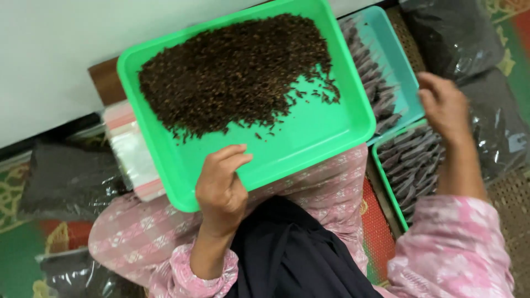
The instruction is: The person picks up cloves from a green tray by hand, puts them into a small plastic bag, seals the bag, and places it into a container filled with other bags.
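- Centre frame, our green tray [309, 138] of dark cloves [232, 72] rests on our lap.
- Our left hand [221, 187] grips its near rim.
- Right of frame, our right hand [444, 107] hovers loosely open, empty, over filled packets [411, 160]; we judge sorting is underway.

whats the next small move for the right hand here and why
Probably bring the right hand back to the green tray. It hovers open and empty over the small filled packets in the side trays, while the left hand alone grips the green tray's near rim, and the dark dried pieces lie heaped at its far end.
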